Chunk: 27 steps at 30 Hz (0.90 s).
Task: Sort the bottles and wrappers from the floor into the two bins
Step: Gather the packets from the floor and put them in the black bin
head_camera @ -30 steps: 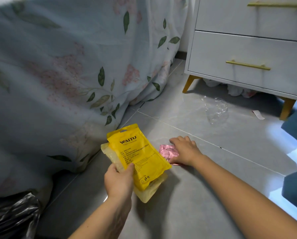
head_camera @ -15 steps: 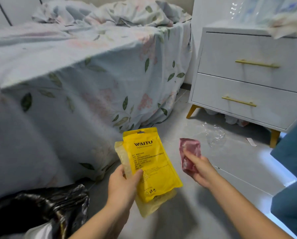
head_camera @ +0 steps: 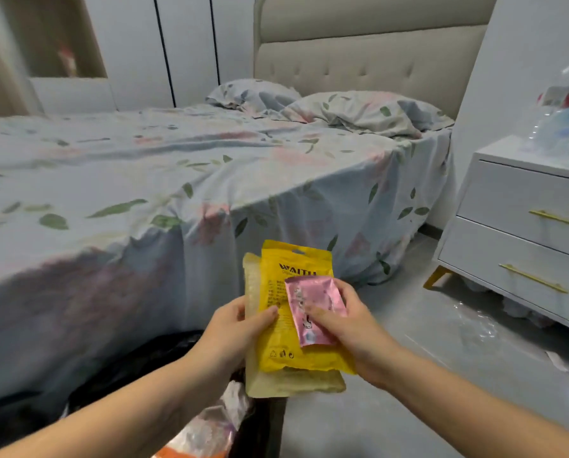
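Beside the bed [head_camera: 210, 200], the left hand [head_camera: 233, 328] pinched the yellow pouches [head_camera: 276, 345] while the right hand [head_camera: 349, 328] pressed a pink wrapper [head_camera: 313, 309] on top. Slick film stacked loosely; I judged the wrapper could slide off before reaching the black-bagged bin [head_camera: 164, 361] below.

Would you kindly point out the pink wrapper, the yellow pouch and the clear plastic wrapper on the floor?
pink wrapper [head_camera: 313, 304]: head view, upper middle of its face.
yellow pouch [head_camera: 293, 355]: head view, lower printed face.
clear plastic wrapper [head_camera: 478, 328]: head view, its crinkled middle, on the floor beside the nightstand.

The flat yellow plastic pouch [head_camera: 296, 312] carries the brand name "WAITU" in dark letters near its top; the smaller print beneath is too blurred to read.
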Available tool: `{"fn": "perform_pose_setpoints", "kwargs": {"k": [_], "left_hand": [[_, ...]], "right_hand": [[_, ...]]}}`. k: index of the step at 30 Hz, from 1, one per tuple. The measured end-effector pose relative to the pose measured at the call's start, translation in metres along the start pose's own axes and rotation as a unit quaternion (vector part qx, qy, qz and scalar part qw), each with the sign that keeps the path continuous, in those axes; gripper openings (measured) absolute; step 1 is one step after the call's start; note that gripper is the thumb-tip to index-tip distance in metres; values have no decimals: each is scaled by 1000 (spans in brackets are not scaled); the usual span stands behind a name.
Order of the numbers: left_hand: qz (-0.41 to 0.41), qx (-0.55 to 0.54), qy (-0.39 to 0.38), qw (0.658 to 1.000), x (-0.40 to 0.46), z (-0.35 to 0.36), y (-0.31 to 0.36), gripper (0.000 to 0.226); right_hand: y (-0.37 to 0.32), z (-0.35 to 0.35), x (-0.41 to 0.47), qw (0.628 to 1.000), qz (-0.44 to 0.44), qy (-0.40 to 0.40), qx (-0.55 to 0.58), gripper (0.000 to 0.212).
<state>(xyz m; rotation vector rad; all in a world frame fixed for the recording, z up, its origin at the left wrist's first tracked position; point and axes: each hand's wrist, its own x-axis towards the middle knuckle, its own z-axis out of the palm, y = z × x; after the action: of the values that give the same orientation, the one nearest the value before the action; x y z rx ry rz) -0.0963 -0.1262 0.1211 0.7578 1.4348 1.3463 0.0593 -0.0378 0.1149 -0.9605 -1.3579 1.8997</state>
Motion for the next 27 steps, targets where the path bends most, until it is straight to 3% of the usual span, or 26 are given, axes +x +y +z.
{"fn": "perform_pose_setpoints", "kwargs": {"k": [4,6,8,10,12,17,20,24,27], "left_hand": [[-27,-56,-46,997,-12,-8,15,29],[-11,-41,-67,997,-14,-9,21,33],[-1,-34,-60,998,-13,-11,23,37],[1,-44,-56,997,-13,-15,26,37],[6,-50,-59,997,-13,-19,27,37],[0,-24,-92,995,-23,-23,25,47],[-53,-85,-126,987,-19,-33,25,47],[-161,-196,-123,959,-6,-52,17,84],[-198,-158,-187,949,-4,-53,15,90]], "right_hand": [[-14,25,-11,993,-17,28,-112,93],[-21,32,-13,986,-27,54,-153,100],[-30,35,-15,989,-11,49,-137,87],[-41,35,-19,997,43,-18,-67,53],[-46,33,-25,991,86,-94,-31,37],[-35,22,-27,992,56,-115,-20,41],[-30,20,-25,993,26,-112,-25,44],[-25,20,-23,990,-62,-108,-64,21],[-23,18,-20,979,-119,-89,-140,23]]}}
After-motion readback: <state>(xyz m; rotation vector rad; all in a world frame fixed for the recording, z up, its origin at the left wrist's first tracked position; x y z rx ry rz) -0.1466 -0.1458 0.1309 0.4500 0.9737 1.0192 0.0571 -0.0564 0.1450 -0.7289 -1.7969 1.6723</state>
